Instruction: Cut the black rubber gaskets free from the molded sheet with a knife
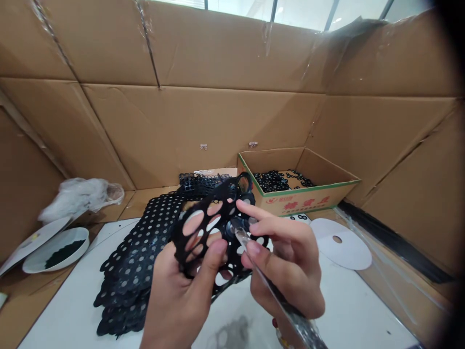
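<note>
Works over a white counter [366, 310], holding a bent black perforated sheet [218, 193] raised above it. Clamps the left grip [181, 291] on the near left part of the sheet, pressing the thumb over the front and curling the fingers behind, partly visible through the holes. Pinches a slender, shiny grey tool [278, 295] in the right grip [294, 264], closed between thumb and fingertips, and aims the far tip at the middle of the sheet. Cannot tell whether to call that tip touching or just short of it. Wears a beaded bracelet [279, 334] on the right wrist.

Has a stack of black perforated sheets [127, 261] lying to the left on the counter, beyond the left grip, and a further black bundle [192, 183] behind that stack, just beside an open cardboard box [316, 201]. Has small black rings [269, 182] inside this box, heaped toward the left, plus a few small black pieces [301, 217] on the counter before it. Has a flat white disc [327, 252] with a hole in it to the right, near the box, and, at the far left, a white bowl [78, 235] with dark green contents [65, 254], just beside a tilted white plate [39, 237], with a crumpled clear plastic bag [85, 194] behind both. Faces a tall wall of taped cardboard [218, 116]
</note>
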{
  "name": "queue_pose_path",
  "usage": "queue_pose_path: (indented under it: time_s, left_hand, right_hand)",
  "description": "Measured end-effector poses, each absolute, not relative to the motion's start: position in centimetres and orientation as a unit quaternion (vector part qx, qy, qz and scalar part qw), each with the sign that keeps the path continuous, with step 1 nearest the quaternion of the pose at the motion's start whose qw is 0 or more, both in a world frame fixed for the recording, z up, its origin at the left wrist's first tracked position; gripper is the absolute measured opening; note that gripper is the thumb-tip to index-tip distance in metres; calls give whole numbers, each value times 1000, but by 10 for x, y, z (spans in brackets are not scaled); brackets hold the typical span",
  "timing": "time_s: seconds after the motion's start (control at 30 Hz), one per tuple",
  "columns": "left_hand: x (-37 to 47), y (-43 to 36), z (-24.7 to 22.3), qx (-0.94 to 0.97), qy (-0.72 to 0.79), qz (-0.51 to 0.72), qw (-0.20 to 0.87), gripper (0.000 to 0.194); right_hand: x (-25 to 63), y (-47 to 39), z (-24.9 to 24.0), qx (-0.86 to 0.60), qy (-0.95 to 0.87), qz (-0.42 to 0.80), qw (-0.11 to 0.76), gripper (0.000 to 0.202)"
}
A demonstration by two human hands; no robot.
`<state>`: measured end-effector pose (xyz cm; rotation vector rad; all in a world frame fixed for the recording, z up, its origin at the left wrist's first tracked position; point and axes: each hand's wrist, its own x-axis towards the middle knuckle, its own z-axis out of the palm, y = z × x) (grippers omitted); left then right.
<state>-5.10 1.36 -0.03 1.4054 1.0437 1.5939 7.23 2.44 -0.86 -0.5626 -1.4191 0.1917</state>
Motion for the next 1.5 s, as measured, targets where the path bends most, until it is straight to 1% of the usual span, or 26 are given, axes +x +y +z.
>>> queue_pose_path:
  time_s: [0.13,0.23,0.33,0.47,0.57,0.63,0.77,0.83,0.93,1.03,1.13,1.2,1.3,1.4,1.5]
  left_hand:
    - [-54,14,-4,656,413,586,236,45]
    - [-55,15,-3,703,416,544,190,52]
    - [-53,18,-2,704,423,528,215,55]
    - [-46,24,-5,657,458,508,318,54]
    - [-44,28,-6,631,470,475,395,45]
    - [-46,29,-5,631,473,451,417,41]
    - [-54,26,-1,668,453,400,434,37]
    - [-57,24,-1,679,446,398,427,32]
    - [-58,23,-7,648,459,448,411,25]
    - [-56,25,-9,602,455,504,421,24]
    - [-52,29,-5,575,442,538,429,17]
    - [-48,32,0,541,442,559,447,17]
    - [-42,32,4,515,461,560,456,23]
    - [-39,32,5,543,476,540,434,19]
    - [-37,31,4,559,469,529,433,15]
  right_hand:
    - [68,37,-15,-261,-592,62,760,26]
    - [72,45,-18,-274,-599,-2,753,19]
    - [77,48,-14,-261,-648,-86,710,20]
    - [85,51,-13,-245,-691,-101,673,30]
    - [91,54,-20,-254,-685,-103,675,43]
    - [96,56,-24,-253,-660,-103,699,44]
    - [106,55,-22,-228,-576,-58,783,37]
    - [108,52,-16,-199,-565,-16,800,35]
    - [106,47,-11,-175,-583,50,792,29]
    - [101,47,-11,-181,-597,128,771,23]
    - [95,51,-14,-176,-610,183,750,21]
    - [91,54,-16,-176,-615,191,744,21]
    - [88,56,-18,-175,-623,178,742,22]
    - [89,57,-18,-192,-626,162,738,22]
    - [94,56,-17,-225,-635,144,725,18]
